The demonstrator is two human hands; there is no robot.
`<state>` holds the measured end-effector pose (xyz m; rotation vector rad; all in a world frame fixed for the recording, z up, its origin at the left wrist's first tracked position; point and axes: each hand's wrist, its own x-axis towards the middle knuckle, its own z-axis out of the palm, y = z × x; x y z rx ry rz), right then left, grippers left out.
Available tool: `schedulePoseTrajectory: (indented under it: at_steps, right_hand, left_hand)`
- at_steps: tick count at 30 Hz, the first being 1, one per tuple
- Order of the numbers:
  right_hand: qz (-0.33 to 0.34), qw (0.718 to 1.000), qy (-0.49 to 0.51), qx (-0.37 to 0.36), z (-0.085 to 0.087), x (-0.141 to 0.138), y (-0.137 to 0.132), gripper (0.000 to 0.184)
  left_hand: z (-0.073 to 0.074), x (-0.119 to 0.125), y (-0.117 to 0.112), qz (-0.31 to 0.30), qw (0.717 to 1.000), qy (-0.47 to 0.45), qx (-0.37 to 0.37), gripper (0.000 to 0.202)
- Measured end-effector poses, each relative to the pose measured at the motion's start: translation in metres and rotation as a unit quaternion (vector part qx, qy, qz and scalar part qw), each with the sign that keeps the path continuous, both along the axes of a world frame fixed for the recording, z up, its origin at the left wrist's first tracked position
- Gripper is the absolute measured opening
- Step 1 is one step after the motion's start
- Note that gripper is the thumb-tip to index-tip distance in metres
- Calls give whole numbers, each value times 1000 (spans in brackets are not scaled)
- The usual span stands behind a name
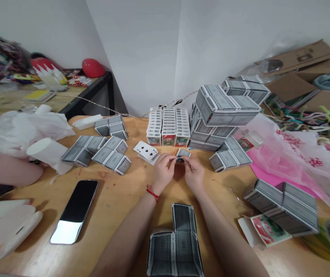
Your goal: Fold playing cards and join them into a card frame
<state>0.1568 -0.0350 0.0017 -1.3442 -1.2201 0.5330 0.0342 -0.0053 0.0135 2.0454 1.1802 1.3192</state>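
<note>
Near the middle of the table my left hand and my right hand pinch the two ends of a small playing card. It looks bent, and my fingertips cover much of it. Just beyond it lies a card with a patterned back. Left of my fingers lie loose playing cards, a spade card on top. Between my forearms stands an L-shaped block made of grey-backed cards. A red string bracelet circles my left wrist.
Card boxes stand in rows by the wall. Stacked card blocks rise behind my right hand; more blocks sit at left. A phone lies front left. At right are an opened card box and pink plastic.
</note>
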Motion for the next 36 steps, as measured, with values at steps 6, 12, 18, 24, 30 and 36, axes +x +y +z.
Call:
schedulePoseTrajectory:
  at_steps: [6,12,18,24,30,36]
  right_hand:
    - [-26,1000,-12,3,-3,2,0,20]
    - [-39,999,-37,-2,-1,2,1,18]
    - [-26,995,-92,27,3,1,0,18]
    - [-22,991,-133,21,-1,1,-1,20]
    - [-20,985,-170,5,-5,0,-3,22]
    - [-19,982,-189,-4,-8,-3,-6,24]
  left_hand:
    - [-5,3,-1,9,1000,13,17,17]
    - [-4,0,-2,-8,1000,26,6,28]
    - [-5,-1,-2,-9,998,55,27,21]
    - [-6,-2,1,-4,997,50,50,14]
    - [-5,-2,3,0,997,52,57,12]
    - [-4,-1,2,-2,997,61,56,12]
